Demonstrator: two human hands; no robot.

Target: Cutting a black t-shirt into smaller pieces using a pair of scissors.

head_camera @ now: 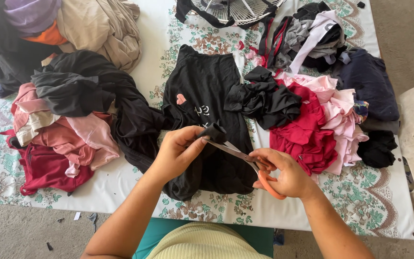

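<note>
Left hand (176,152) pinching a fold of black shirt (207,96) on the tabletop (384,201), right hand (283,175) gripping orange-handled scissors (250,165), fingers hiding the loops, blades at the fold, clothes heaps either side, fan (235,9) cut off above

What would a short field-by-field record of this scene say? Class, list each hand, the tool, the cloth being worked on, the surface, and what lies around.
Left hand: pinches a fold of the black garment
Right hand: holds the scissors, fingers through the orange handles
Scissors: blades pointing at the pinched fold
Black garment: spread flat, small pink heart on it
Surface: table with floral cloth
Left of garment: pile of pink, red and black clothes
Right of garment: red and pink clothes
Far edge: fan grille
</note>
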